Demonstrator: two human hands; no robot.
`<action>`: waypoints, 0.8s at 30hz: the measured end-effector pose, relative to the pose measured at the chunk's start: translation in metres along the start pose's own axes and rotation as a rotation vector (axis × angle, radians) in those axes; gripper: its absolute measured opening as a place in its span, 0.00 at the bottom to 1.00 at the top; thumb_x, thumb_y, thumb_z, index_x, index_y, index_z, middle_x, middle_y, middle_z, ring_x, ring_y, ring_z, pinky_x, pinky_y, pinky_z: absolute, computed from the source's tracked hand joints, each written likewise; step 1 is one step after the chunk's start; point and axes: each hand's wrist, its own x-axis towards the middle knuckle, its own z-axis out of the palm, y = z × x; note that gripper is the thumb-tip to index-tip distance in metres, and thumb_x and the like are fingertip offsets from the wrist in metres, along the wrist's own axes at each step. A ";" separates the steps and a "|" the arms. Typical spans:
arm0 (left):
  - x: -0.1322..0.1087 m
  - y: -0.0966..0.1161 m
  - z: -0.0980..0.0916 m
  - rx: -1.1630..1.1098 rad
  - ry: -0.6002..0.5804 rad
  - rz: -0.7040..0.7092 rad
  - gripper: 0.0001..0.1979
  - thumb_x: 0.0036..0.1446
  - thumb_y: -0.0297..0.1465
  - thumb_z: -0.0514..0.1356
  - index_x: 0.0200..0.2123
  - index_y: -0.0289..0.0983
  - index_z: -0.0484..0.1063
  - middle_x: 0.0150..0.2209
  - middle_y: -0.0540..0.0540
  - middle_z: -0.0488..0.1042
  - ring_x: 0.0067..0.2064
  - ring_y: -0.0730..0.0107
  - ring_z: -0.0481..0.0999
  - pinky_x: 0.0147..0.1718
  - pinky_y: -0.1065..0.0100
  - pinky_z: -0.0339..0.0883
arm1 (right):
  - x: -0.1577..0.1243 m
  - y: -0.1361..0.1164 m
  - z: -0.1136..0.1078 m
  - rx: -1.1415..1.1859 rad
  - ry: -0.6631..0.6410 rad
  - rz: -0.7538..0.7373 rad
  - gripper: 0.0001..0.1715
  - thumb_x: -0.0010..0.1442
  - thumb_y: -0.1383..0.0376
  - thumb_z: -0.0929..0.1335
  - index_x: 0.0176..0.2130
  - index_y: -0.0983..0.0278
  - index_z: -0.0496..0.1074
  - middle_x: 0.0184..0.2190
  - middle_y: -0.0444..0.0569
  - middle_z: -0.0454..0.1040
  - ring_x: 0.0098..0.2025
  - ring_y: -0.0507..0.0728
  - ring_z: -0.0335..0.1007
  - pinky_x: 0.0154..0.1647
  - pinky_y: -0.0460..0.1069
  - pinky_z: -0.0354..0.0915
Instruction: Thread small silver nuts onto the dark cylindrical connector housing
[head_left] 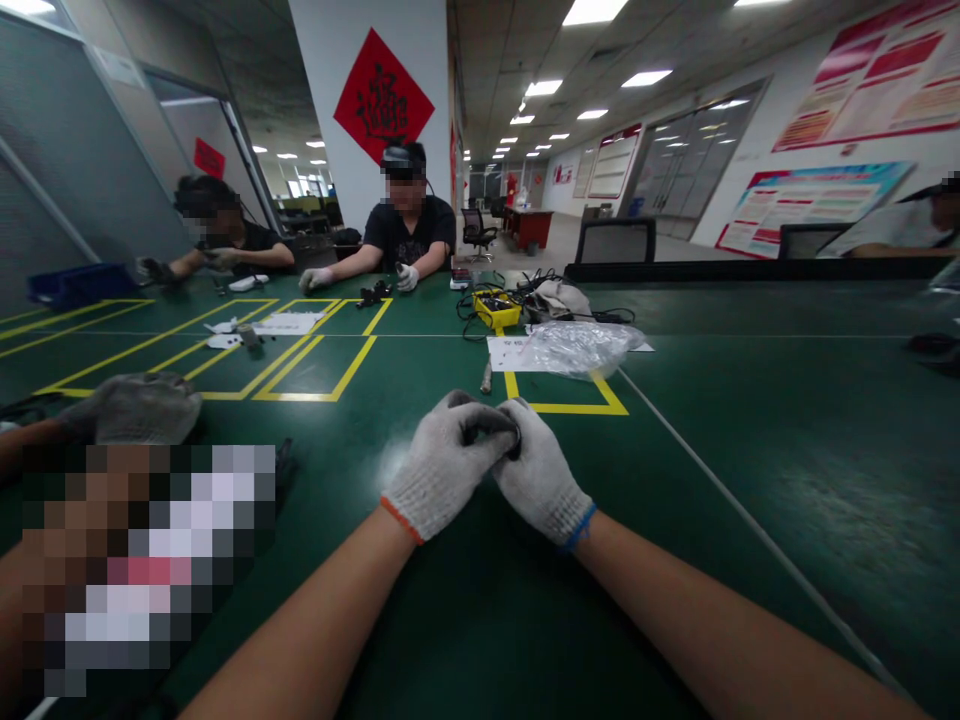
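Note:
My left hand (448, 458) wears a white knit glove with an orange cuff edge and a dark grey coating on the finger side. My right hand (541, 470), in a similar glove with a blue cuff edge, meets it above the green table (450, 640). Both hands have their fingers bent, and the fingertips press together at the middle. Something dark shows between them, but I cannot tell a small object from the glove coating. Just beyond the hands lies a small greyish stick-like piece (487, 377).
Ahead are a clear plastic bag (585, 345) on white paper (507, 354), a yellow bin (497, 309) and tangled black cables (469, 325). A co-worker's gloved hand (148, 408) is close at left. Across the table sits another person (409, 225). Yellow tape (570, 408) marks rectangles.

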 end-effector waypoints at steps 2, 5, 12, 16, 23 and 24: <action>0.000 0.000 0.002 0.005 -0.001 -0.021 0.04 0.57 0.26 0.67 0.35 0.39 0.83 0.40 0.46 0.80 0.43 0.64 0.78 0.46 0.61 0.75 | -0.001 -0.001 0.000 -0.017 -0.008 -0.003 0.08 0.51 0.72 0.66 0.31 0.59 0.64 0.33 0.47 0.68 0.35 0.58 0.67 0.35 0.52 0.64; 0.001 0.000 0.003 0.018 0.004 -0.037 0.04 0.57 0.26 0.67 0.34 0.39 0.83 0.38 0.46 0.80 0.43 0.63 0.78 0.45 0.61 0.75 | -0.001 -0.001 0.000 -0.048 -0.006 -0.017 0.09 0.51 0.73 0.66 0.31 0.59 0.64 0.33 0.47 0.68 0.35 0.58 0.66 0.35 0.52 0.64; 0.001 0.008 0.003 0.079 0.020 -0.122 0.05 0.57 0.26 0.67 0.29 0.38 0.83 0.33 0.47 0.79 0.41 0.63 0.78 0.41 0.62 0.73 | -0.002 -0.001 0.001 -0.083 0.020 -0.048 0.07 0.52 0.72 0.66 0.31 0.60 0.64 0.33 0.48 0.67 0.34 0.58 0.65 0.34 0.51 0.63; 0.002 0.006 0.005 -0.060 0.007 -0.184 0.04 0.56 0.27 0.67 0.30 0.37 0.83 0.33 0.47 0.81 0.38 0.64 0.79 0.41 0.63 0.73 | -0.003 -0.001 0.002 -0.114 0.045 -0.057 0.07 0.51 0.72 0.65 0.31 0.60 0.64 0.33 0.48 0.67 0.35 0.58 0.65 0.33 0.51 0.62; 0.004 0.001 0.006 -0.229 -0.050 -0.285 0.03 0.54 0.27 0.67 0.32 0.36 0.83 0.32 0.46 0.83 0.35 0.65 0.81 0.41 0.64 0.75 | -0.004 -0.004 0.003 -0.163 0.050 -0.011 0.09 0.49 0.73 0.66 0.31 0.61 0.65 0.34 0.48 0.67 0.35 0.57 0.64 0.33 0.51 0.63; 0.004 0.003 0.006 -0.204 -0.040 -0.284 0.03 0.54 0.27 0.67 0.31 0.36 0.83 0.32 0.46 0.83 0.36 0.65 0.81 0.41 0.63 0.75 | -0.004 -0.004 0.003 -0.170 0.051 -0.011 0.09 0.49 0.73 0.66 0.32 0.61 0.65 0.34 0.48 0.67 0.35 0.57 0.64 0.33 0.51 0.63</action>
